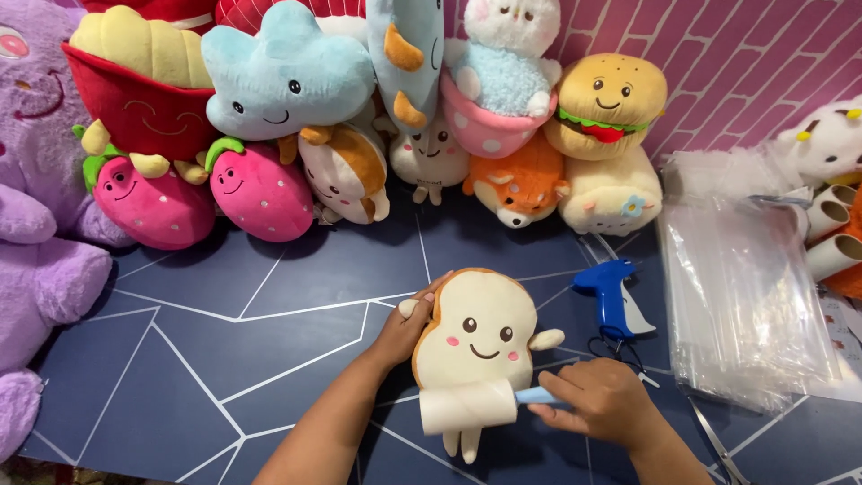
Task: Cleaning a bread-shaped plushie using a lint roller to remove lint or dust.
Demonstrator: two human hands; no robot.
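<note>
A cream toast-shaped plush toy (479, 337) with a smiling face lies on the dark blue table (224, 359). My left hand (409, 325) grips its left edge and small arm. My right hand (603, 401) holds the light blue handle of a lint roller (471, 407), whose white roll rests across the toy's lower body, just above its legs.
A row of plush toys lines the back: two pink strawberries (260, 190), a blue cloud (280, 76), a burger (609, 103), an orange fox (518, 187). A big purple plush (36, 207) sits at left. A blue tagging gun (611, 296), clear plastic bags (750, 296) and scissors (718, 445) lie at right.
</note>
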